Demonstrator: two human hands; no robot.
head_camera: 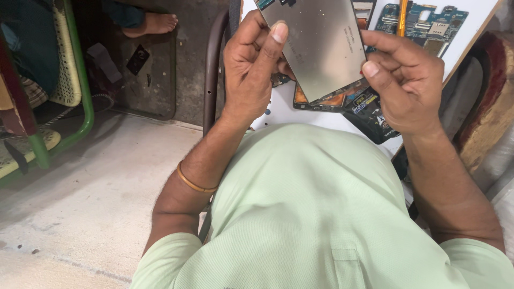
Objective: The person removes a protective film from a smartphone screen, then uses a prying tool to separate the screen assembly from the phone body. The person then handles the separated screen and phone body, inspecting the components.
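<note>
1. Both hands grasp a flat grey metal panel (321,45): the left hand (249,69) pinches its left edge between thumb and fingers, and the right hand (404,80) clamps its right edge with the thumb on the face.
2. The panel is tilted above a white board (281,109), over the person's green shirt (310,214).
3. Just under the panel lies a dark opened phone frame (326,101); to the panel's right sits a blue circuit board (425,24).
4. Well left of the panel stands a green chair (75,85), with another person's bare foot (152,24) nearby.
</note>
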